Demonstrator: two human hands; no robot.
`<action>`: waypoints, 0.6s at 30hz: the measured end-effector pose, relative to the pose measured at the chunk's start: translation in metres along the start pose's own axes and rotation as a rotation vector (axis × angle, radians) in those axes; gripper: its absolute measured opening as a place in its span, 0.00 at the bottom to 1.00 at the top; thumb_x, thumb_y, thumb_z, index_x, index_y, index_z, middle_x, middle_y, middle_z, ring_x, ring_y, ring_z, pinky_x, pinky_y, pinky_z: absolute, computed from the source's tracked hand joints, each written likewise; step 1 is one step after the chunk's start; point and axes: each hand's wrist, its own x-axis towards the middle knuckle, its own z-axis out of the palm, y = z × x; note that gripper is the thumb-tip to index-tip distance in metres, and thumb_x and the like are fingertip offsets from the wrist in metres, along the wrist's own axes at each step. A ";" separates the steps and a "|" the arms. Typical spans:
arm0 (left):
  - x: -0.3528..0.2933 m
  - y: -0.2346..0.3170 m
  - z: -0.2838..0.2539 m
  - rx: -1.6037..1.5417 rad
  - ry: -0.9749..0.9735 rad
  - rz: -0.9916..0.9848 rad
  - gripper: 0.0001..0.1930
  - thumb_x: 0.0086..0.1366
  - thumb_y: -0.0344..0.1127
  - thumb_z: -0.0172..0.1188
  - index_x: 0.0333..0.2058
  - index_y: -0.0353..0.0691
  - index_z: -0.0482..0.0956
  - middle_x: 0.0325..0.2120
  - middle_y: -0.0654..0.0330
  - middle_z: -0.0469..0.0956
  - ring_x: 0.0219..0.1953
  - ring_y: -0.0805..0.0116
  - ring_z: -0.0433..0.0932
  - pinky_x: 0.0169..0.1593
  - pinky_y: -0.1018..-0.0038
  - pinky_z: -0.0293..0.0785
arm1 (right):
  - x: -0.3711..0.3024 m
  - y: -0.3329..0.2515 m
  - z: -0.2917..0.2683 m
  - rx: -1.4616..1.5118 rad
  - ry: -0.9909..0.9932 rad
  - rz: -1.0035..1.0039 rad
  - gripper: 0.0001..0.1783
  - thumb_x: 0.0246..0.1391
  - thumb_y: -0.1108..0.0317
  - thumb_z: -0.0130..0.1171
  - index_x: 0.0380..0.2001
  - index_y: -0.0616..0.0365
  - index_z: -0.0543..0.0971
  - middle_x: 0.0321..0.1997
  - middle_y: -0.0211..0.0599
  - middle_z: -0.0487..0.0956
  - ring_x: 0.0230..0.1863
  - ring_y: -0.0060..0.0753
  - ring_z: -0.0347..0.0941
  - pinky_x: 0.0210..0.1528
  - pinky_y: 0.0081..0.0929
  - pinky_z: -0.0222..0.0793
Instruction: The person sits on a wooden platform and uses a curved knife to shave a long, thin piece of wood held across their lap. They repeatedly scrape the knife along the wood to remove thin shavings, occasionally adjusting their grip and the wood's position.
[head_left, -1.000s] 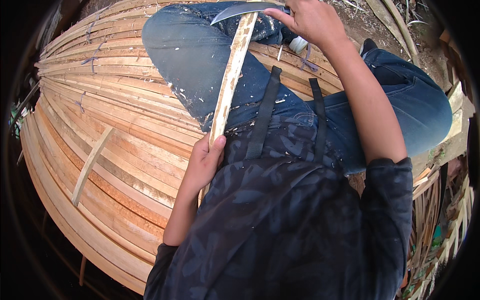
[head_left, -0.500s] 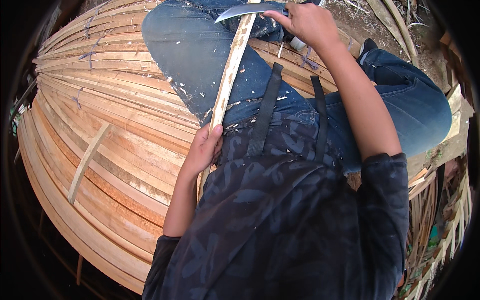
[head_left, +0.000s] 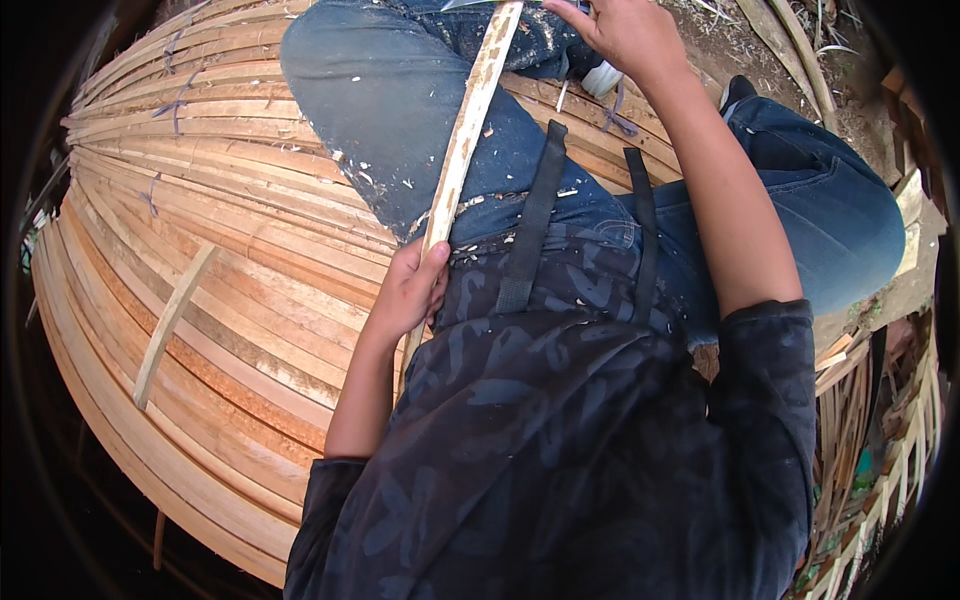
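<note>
My left hand [head_left: 413, 288] is closed around the lower part of a pale wooden strip [head_left: 465, 145] beside my waist. The strip slants up across my jeans, its face patched with brown. At the top edge of the view, my right hand [head_left: 637, 40] grips a curved knife [head_left: 470, 4]. Only a sliver of its blade shows, lying across the strip's far end; the handle is mostly cut off by the picture's edge. The right thumb stretches toward the blade. Small wood chips lie on my jeans [head_left: 375, 110] and shirt.
Long wooden strips [head_left: 250, 260], bundled with purple ties [head_left: 176, 105], spread beneath me and to the left. A short loose strip [head_left: 172, 330] lies across them. Shavings cover the ground [head_left: 700, 20] at the far right, and more thin strips [head_left: 845, 430] are piled at the right.
My right hand and the knife have moved farther away along the strip, so the blade is now mostly out of view. The left hand keeps its hold in nearly the same place.
</note>
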 end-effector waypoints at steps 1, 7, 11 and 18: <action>0.000 0.001 0.002 0.012 0.010 0.006 0.19 0.71 0.50 0.46 0.25 0.42 0.64 0.10 0.70 0.60 0.09 0.82 0.58 0.12 0.81 0.56 | 0.004 0.008 0.003 -0.010 0.038 0.104 0.38 0.54 0.34 0.48 0.18 0.64 0.80 0.21 0.57 0.77 0.28 0.57 0.77 0.33 0.46 0.73; 0.000 0.007 0.005 0.011 0.041 0.011 0.19 0.71 0.48 0.47 0.26 0.41 0.65 0.09 0.70 0.59 0.09 0.82 0.57 0.11 0.81 0.56 | 0.011 0.029 0.002 -0.040 0.087 0.232 0.39 0.55 0.35 0.47 0.19 0.66 0.80 0.22 0.59 0.77 0.29 0.59 0.77 0.32 0.47 0.74; 0.005 0.003 0.001 0.015 0.009 0.010 0.19 0.71 0.49 0.47 0.25 0.41 0.65 0.09 0.70 0.59 0.08 0.82 0.57 0.11 0.80 0.56 | 0.009 0.033 0.011 -0.057 0.015 0.093 0.36 0.56 0.38 0.47 0.21 0.66 0.80 0.22 0.59 0.77 0.28 0.59 0.77 0.33 0.48 0.73; 0.001 0.002 0.003 0.021 0.019 0.011 0.19 0.70 0.49 0.47 0.27 0.40 0.68 0.09 0.70 0.60 0.09 0.82 0.58 0.11 0.80 0.56 | 0.020 0.006 0.016 -0.064 0.121 0.184 0.39 0.55 0.34 0.46 0.21 0.65 0.80 0.23 0.60 0.77 0.29 0.58 0.77 0.34 0.47 0.74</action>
